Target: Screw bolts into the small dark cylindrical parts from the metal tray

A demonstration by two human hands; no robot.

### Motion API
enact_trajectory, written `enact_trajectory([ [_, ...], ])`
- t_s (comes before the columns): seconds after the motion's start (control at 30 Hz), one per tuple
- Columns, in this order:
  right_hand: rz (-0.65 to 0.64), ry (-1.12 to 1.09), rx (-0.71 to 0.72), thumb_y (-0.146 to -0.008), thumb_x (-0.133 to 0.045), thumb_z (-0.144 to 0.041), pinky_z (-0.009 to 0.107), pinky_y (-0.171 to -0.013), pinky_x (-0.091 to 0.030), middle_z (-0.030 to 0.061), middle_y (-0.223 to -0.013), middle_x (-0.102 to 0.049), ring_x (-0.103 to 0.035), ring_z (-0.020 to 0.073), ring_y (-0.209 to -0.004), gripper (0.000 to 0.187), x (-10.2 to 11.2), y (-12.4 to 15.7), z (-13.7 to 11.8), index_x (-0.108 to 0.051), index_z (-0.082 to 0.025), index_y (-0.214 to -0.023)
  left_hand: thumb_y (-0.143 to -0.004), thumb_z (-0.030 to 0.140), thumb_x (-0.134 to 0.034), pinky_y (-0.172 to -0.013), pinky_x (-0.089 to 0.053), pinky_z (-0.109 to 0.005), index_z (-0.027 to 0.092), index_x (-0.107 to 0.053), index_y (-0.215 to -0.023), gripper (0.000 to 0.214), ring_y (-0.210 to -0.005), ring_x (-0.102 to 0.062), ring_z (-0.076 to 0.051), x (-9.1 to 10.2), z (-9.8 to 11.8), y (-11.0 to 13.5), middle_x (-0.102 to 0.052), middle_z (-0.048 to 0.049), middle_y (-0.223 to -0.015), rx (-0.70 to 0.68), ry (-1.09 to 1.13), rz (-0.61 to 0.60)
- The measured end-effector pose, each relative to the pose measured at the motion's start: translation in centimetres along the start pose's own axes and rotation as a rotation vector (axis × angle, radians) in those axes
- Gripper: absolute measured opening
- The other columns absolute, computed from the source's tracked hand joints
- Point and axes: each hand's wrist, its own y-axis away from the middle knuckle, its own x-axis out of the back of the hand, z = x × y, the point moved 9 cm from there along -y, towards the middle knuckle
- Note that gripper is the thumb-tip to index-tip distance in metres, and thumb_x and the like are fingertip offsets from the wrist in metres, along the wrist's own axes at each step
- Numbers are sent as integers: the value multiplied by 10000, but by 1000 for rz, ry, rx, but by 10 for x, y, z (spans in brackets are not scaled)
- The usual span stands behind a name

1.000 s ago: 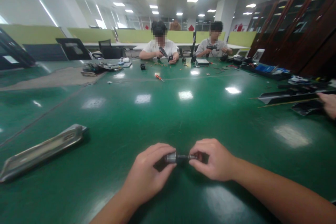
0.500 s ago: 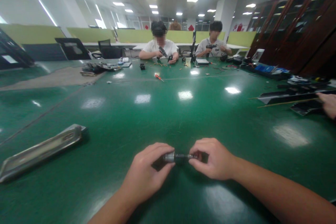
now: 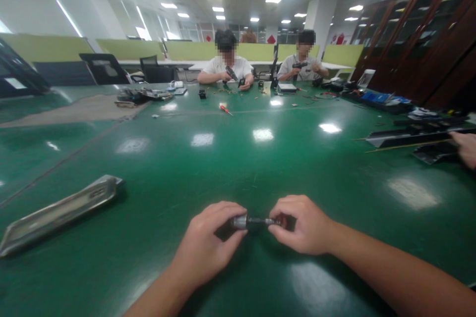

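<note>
Low over the green tabletop [image 3: 238, 168], both hands hold a small cylindrical part [image 3: 256, 221] lying crosswise between them. My left hand [image 3: 210, 237] pinches its silver, wider end between thumb and fingers. My right hand [image 3: 305, 228] is closed with thumb and fingertips on the other end, which looks dark with a reddish piece. The narrow dark middle section shows between the hands. Its exact kind cannot be made out, and the outer ends are partly hidden by my fingers.
A long, shallow metal housing [image 3: 63, 213] lies at the left. An orange screwdriver [image 3: 225, 110] is farther out. Two people with power tools sit across the table amid small parts. At the right edge, another person's hand [image 3: 465, 148] touches dark metal strips [image 3: 405, 136].
My hands and the cylindrical part stay almost in the same place. The view has shifted very slightly. At the far right, the co-worker across the table has moved a hand a little.
</note>
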Motion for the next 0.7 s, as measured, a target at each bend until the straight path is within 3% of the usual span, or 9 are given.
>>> enact_trajectory([
  [0.7, -9, -23, -39, -793, -697, -209, 248, -643, -451, -2, -663, -656, -602, 132, -600, 43, 2, 0, 7, -684, -170, -805, -818, 233, -741, -843, -556, -305, 256, -701, -1019, 206, -916, -696, -177, 9, -6, -3, -741, -8, -975, 29, -25, 2],
])
